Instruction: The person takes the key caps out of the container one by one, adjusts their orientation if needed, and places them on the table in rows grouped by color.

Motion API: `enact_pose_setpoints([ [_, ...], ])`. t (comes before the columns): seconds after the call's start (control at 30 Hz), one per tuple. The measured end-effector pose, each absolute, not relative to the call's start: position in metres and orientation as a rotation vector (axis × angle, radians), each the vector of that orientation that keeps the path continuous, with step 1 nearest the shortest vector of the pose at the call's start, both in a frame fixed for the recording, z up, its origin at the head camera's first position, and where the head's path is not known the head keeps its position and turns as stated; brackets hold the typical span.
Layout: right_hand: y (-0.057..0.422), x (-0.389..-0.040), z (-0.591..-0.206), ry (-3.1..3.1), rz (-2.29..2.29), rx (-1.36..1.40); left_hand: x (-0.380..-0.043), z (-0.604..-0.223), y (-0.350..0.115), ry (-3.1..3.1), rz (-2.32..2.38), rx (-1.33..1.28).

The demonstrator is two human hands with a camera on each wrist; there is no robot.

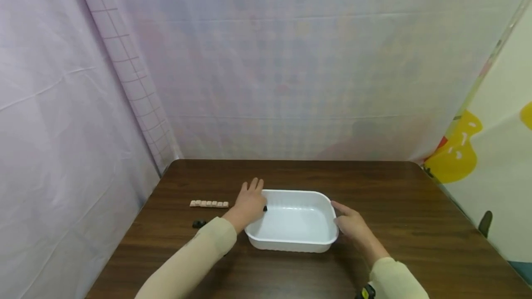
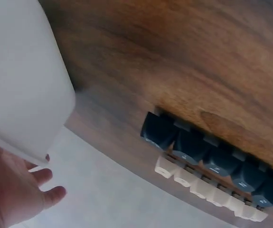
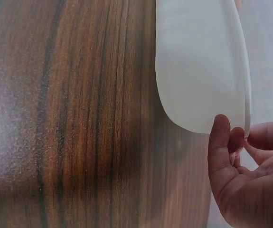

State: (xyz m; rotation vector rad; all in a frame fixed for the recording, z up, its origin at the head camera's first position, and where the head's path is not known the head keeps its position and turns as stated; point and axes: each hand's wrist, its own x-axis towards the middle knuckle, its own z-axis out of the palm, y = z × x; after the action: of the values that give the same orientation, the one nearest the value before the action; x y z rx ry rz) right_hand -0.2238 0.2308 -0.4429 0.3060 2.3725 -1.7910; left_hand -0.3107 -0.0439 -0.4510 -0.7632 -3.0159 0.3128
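Observation:
A white rectangular tray (image 1: 295, 227) with rounded corners lies between the two hands. My left hand (image 1: 250, 204) is over its left rim, with several fingers stretched out and a small black keycap (image 1: 265, 208) at the fingertips on the tray's inner side; the thumb is hidden. My right hand (image 1: 352, 226) pinches the right rim, thumb and index finger on either side of the wall, as the right wrist view shows. Left of the tray are a row of cream keycaps (image 1: 209, 204) and a row of black keycaps (image 2: 215, 160), the latter mostly behind the left sleeve in the head view.
The dark wood-grain table (image 1: 386, 188) extends beyond the tray on both sides. Pale curtains (image 1: 291, 82) hang behind its back edge and along the left. A black strapped device (image 1: 366, 291) is at the right wrist.

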Motion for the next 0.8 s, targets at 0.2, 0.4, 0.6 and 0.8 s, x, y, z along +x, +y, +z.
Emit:
enact_pose_setpoints([
  [0.2,0.23,-0.223,-0.442,2.366,-1.808,0.31,-0.308,-0.452,-0.04,-2.953,0.427,-0.867],
  [0.4,0.231,-0.224,-0.444,2.367,-1.821,0.313,-0.306,-0.456,-0.036,-2.919,0.512,-0.871],
  [0.6,0.231,-0.225,-0.447,2.366,-1.85,0.309,-0.303,-0.453,-0.041,-2.862,0.29,-0.881],
  [0.8,0.231,-0.226,-0.447,2.355,-1.852,0.314,-0.298,-0.439,-0.056,-2.768,-0.374,-0.914],
])
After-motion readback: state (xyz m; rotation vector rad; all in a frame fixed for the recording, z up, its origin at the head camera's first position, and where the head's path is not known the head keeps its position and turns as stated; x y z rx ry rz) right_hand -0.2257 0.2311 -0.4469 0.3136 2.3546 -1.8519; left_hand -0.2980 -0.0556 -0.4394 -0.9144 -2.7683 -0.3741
